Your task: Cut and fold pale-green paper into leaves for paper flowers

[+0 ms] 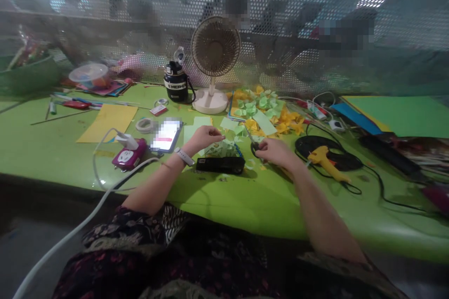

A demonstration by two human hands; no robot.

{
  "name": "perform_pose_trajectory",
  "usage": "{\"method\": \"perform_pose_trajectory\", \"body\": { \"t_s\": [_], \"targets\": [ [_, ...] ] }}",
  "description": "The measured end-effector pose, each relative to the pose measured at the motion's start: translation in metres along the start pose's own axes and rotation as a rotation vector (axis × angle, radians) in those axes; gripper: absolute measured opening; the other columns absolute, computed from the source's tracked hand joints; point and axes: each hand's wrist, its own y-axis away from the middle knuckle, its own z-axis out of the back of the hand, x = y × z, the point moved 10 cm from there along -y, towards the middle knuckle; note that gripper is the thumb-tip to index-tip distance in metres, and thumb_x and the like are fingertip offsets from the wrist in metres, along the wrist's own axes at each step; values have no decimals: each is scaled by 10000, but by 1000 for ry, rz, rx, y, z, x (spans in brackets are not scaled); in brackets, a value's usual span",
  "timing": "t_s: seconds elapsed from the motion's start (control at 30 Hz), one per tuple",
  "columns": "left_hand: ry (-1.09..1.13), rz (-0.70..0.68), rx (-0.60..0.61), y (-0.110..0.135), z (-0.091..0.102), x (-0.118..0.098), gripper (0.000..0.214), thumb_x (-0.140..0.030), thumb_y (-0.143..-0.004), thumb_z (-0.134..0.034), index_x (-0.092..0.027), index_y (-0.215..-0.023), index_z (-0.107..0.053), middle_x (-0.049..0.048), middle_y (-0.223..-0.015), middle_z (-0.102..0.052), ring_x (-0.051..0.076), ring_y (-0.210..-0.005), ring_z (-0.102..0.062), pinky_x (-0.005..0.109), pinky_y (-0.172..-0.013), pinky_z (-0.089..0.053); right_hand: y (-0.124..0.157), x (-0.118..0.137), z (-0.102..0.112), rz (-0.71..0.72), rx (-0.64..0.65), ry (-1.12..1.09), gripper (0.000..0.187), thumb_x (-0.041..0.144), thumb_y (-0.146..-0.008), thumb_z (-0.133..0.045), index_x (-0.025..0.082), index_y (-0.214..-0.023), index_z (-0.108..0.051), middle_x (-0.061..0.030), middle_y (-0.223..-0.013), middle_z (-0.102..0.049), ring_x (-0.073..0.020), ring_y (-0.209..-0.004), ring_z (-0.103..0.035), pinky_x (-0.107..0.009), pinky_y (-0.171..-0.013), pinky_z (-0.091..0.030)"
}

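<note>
My right hand grips a pair of black-handled scissors, with the blades pointing up and left. My left hand pinches a crumpled piece of pale green paper just left of the blades, and a white-strapped watch sits on that wrist. Below the paper lies a black rectangular case. Small green scraps are scattered on the green table around both hands.
Behind my hands lies a heap of yellow and green paper cutouts. A phone, tape roll, and pink power adapter with white cable sit left. A yellow glue gun and black cords lie right; a desk fan stands behind.
</note>
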Motion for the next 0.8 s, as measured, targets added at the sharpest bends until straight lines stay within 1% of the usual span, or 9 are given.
{"method": "perform_pose_trajectory", "body": {
  "t_s": [0.07,0.13,0.23,0.3,0.43,0.53,0.6,0.67,0.8],
  "targets": [
    [-196,-30,31,-2,-3,1,292,-443,-668,-778,-160,-660,-703,40,-645,-666,142,-595,-550,274,-562,-393,0,-1,-1,15,-3,-188,135,295,-709,-671,196,-796,-645,-30,-730,-725,-177,-620,-673,-257,-571,-454],
    [-278,-53,60,-3,-9,3,296,-457,-660,-773,-167,-671,-714,36,-636,-662,143,-579,-540,272,-540,-369,0,1,-1,31,-27,-330,133,267,-700,-689,194,-793,-630,-19,-737,-717,-160,-613,-672,-250,-573,-477],
    [-233,-39,163,-4,-24,10,246,-400,-635,-783,-166,-674,-719,29,-631,-672,137,-575,-546,266,-551,-386,1,6,-4,30,-35,-567,175,262,-685,-742,186,-793,-626,-6,-692,-691,-131,-557,-637,-242,-553,-505],
    [-145,-22,187,-3,-29,12,201,-347,-637,-777,-158,-658,-711,30,-642,-683,135,-591,-560,268,-588,-417,1,13,-9,36,0,-774,236,289,-656,-795,179,-802,-646,-5,-677,-685,-108,-516,-603,-233,-520,-522],
    [72,-97,40,-2,-14,-4,244,-390,-680,-759,-154,-720,-711,39,-693,-695,128,-617,-565,268,-609,-436,4,25,-20,30,125,-1109,309,318,-600,-850,171,-819,-688,-29,-747,-723,-92,-520,-614,-185,-448,-517],
    [236,-181,-87,4,-1,-20,293,-435,-691,-765,-157,-755,-699,45,-744,-696,123,-658,-575,258,-630,-446,7,30,-22,17,149,-1250,358,298,-574,-865,170,-845,-670,-62,-881,-756,-119,-585,-677,-171,-432,-515],
    [302,-204,-113,9,-1,-27,316,-454,-687,-775,-159,-764,-692,39,-743,-687,119,-655,-566,252,-618,-439,7,32,-21,28,112,-1312,392,286,-545,-882,178,-834,-641,-56,-885,-755,-134,-598,-691,-204,-483,-562],
    [343,-216,-118,14,-4,-33,330,-466,-685,-779,-161,-774,-692,32,-730,-677,114,-641,-552,246,-593,-423,5,32,-18,42,28,-1356,440,293,-505,-905,196,-806,-599,-13,-808,-733,-130,-589,-682,-249,-566,-607],
    [415,-225,-150,23,-7,-39,339,-471,-684,-782,-160,-777,-684,21,-715,-667,100,-610,-530,240,-570,-406,3,34,-16,82,-104,-1381,558,339,-442,-933,221,-814,-535,38,-766,-685,-151,-668,-693,-310,-674,-624]
  ]
}}
